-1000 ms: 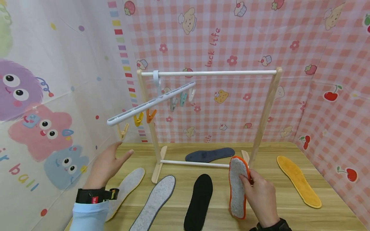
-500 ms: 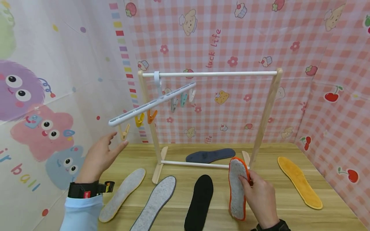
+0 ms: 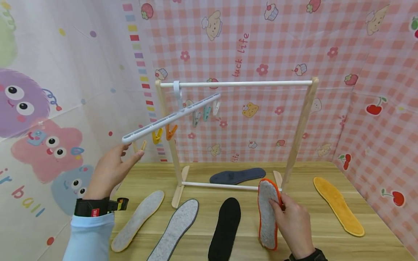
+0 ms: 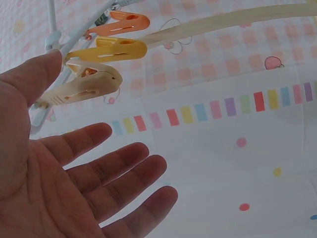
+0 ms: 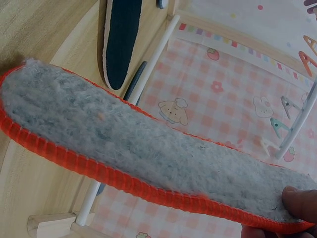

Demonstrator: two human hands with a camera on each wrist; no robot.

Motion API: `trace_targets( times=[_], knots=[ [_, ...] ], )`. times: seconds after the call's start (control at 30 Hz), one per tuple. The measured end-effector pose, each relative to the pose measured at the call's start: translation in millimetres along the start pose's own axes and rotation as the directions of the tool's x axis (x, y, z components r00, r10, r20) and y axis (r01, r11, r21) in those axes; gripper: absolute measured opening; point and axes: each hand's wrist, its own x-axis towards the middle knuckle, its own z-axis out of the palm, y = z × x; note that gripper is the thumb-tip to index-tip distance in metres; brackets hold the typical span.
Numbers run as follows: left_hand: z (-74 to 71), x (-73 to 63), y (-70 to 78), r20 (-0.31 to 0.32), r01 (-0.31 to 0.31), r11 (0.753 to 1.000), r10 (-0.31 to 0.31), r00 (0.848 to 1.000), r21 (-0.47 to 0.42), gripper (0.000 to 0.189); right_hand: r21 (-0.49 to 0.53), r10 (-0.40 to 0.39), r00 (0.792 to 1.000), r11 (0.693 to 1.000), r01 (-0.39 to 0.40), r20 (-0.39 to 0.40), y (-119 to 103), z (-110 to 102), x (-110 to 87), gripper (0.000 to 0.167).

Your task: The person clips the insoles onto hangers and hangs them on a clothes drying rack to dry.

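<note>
My right hand pinches a grey fleecy insole with an orange stitched edge, held upright, thumb on its grey face. In the right wrist view the insole stretches across the picture. My left hand is at the near end of a pale blue clip hanger, around a beige clothespin. The left wrist view shows its thumb beside that clothespin, while the other fingers are spread and apart from it. Yellow and orange clothespins hang farther along the bar.
The hanger hooks over a wooden rack's white top rail. On the table lie a black insole, two grey ones, a yellow one and a dark blue one behind the lower rail. Patterned cloth surrounds the table.
My left hand has moved up to the beige clothespin, its thumb now overlapping the clip in the head view. My right hand keeps the orange-edged insole in nearly the same place.
</note>
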Motion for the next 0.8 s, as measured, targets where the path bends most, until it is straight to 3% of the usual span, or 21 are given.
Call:
trace_targets(
  times=[0.4, 0.63, 0.8],
  knots=[
    [-1.1, 7.8, 0.1, 0.015, -0.008, 0.997, 0.009, 1.000, -0.081, 0.072, -0.006, -0.003, 1.000, 1.000, 0.003, -0.002, 2, 0, -1.8, 0.014],
    [2.4, 10.1, 1.1, -0.009, -0.056, 0.994, 0.056, 0.998, -0.092, 0.052, -0.005, 0.029, 0.999, 1.000, -0.029, 0.035, 1, -1, -1.5, 0.016],
    [3.8, 10.4, 0.2, 0.028, -0.070, 0.988, 0.074, 0.997, -0.135, 0.052, 0.005, 0.045, 0.998, 0.999, -0.045, 0.050, 1, -3, -1.2, 0.018]
  ],
)
